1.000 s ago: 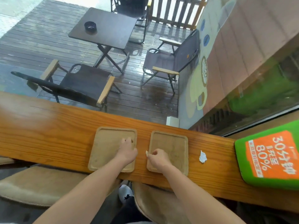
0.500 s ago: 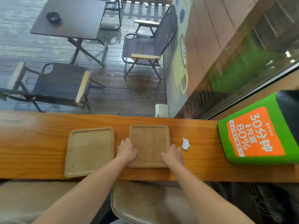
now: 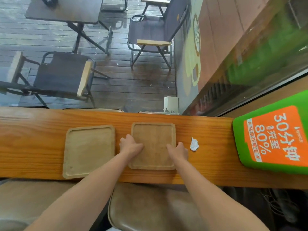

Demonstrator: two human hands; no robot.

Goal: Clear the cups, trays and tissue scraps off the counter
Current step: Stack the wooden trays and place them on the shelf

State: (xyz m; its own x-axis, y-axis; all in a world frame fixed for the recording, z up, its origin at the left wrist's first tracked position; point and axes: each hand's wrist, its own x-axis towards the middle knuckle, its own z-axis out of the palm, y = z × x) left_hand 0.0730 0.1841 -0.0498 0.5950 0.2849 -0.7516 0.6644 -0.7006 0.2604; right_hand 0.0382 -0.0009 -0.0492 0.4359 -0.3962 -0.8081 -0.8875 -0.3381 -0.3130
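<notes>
1. Since a second ago both hands have shifted onto one tray: the left hand point(image 3: 130, 145) has left the left tray point(image 3: 89, 151) and the right hand point(image 3: 179, 150) has crossed to the far edge of the right tray point(image 3: 154, 144).
2. The wooden counter point(image 3: 213, 157) runs across the whole view, with both square wooden trays lying flat on it, side by side and just apart.
3. A green and orange charging-station box point(image 3: 273, 137) sits at the counter's right end, well apart from the trays.
4. The left tray is empty and untouched, its near edge reaching the counter's front lip.
5. The right tray is gripped on both sides: the left hand curls over its left rim with the thumb inside, and the right hand clasps its right rim the same way.
6. A crumpled white tissue scrap point(image 3: 194, 144) lies on the counter just beside the right hand, not touching the tray.
</notes>
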